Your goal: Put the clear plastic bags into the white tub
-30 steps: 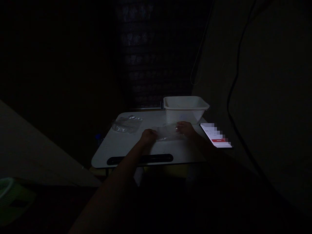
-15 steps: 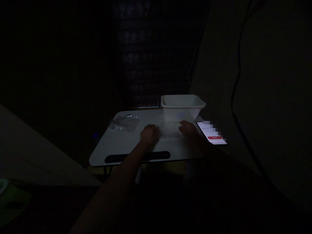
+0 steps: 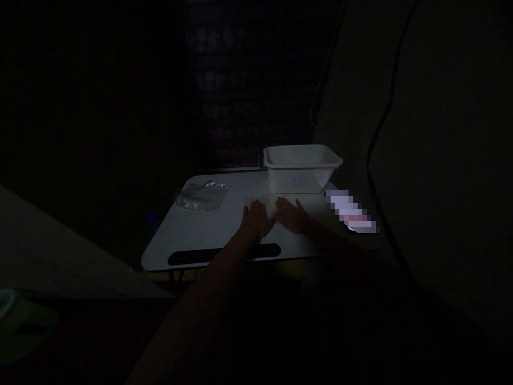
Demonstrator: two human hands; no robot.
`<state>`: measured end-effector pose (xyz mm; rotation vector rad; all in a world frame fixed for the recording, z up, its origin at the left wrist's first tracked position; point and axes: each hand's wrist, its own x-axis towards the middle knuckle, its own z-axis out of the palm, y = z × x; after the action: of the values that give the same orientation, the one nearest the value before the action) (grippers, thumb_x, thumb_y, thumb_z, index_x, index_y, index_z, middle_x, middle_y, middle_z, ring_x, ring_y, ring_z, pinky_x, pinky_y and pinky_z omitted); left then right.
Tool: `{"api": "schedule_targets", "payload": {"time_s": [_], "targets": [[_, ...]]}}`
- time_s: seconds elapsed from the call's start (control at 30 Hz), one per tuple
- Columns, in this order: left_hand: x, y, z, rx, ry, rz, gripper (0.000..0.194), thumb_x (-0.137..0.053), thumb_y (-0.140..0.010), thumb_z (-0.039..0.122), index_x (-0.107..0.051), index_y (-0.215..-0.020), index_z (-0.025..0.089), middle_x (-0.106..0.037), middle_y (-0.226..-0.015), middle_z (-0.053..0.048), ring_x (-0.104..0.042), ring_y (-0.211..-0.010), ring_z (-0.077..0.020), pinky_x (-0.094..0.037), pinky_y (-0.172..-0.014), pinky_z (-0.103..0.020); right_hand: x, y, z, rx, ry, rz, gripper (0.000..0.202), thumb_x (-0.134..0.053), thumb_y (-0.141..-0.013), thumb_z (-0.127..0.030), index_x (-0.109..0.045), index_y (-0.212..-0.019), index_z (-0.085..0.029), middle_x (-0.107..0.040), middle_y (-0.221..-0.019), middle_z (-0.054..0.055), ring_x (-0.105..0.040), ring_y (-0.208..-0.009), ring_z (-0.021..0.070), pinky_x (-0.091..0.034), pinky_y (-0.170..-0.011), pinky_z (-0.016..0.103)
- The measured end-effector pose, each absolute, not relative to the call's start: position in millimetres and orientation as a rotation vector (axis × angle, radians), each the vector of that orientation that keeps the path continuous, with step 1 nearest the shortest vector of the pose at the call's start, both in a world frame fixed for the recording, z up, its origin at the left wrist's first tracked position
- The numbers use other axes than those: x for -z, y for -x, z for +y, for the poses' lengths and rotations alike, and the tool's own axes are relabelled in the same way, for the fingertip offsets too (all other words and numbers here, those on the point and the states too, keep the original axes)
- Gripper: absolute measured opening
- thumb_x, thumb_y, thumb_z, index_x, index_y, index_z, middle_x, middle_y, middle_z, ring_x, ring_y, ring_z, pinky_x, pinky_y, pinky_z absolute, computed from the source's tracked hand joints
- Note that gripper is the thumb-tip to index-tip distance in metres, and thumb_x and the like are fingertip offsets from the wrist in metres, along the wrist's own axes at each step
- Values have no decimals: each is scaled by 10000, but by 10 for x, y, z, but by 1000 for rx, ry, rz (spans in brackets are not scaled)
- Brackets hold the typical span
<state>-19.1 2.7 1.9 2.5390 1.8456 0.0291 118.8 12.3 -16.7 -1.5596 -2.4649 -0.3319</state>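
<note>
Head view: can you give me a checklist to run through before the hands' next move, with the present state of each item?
1. Left hand free of a grip: ok, fingers spread, palm down.
2. Right hand free of a grip: ok, fingers spread beside the left.
3. Clear plastic lying flat: cannot tell, hands and dimness hide much of it.
4. Other clear bag apart from the hands: ok, at the table's left.
5. White tub apart from the hands: ok, standing beyond them.
6. Lighting: not ok, very dark.

A lit phone [image 3: 348, 207] (mostly pixelated) lies near a black cable [image 3: 391, 96]; at lower left sits, seemingly, a green basket [image 3: 24, 343].
</note>
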Motion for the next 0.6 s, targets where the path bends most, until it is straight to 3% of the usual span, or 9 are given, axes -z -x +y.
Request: {"api": "schedule_targets", "payload": {"time_s": [0.13,0.33,0.6], "targets": [[-54,299,2,37,-2500,1900,703,-116,-798,538,-201,-1292,45,-171,-1362,-173,-107,-1258,-260,-126,-977,-486,219,-1355,116,342,1626,-2400,446,-241,-845,-369,-396,-1198,-145,-370,-1292,139,-323,-1186,245,-225,-924,556],[-120,528,-3,10,-2416,2038,632,-82,-831,458,-249,-1270,35,-202,-1353,-179,-147,-1249,-268,-143,-961,-515,146,-1512,99,292,1710,-2379,407,-225,-852,-299,-435,-1159,-135,-372,-1288,149,-309,-1194,240,-204,-906,596],[-133,321,43,-141,-2674,1749,501,-183,-847,307,-228,-1280,59,-220,-1358,-138,-155,-1252,-208,-167,-993,-412,-20,-1166,149,193,1653,-2306,466,-170,-860,-345,-383,-1210,-125,-369,-1296,124,-310,-1197,196,-227,-956,487]]}}
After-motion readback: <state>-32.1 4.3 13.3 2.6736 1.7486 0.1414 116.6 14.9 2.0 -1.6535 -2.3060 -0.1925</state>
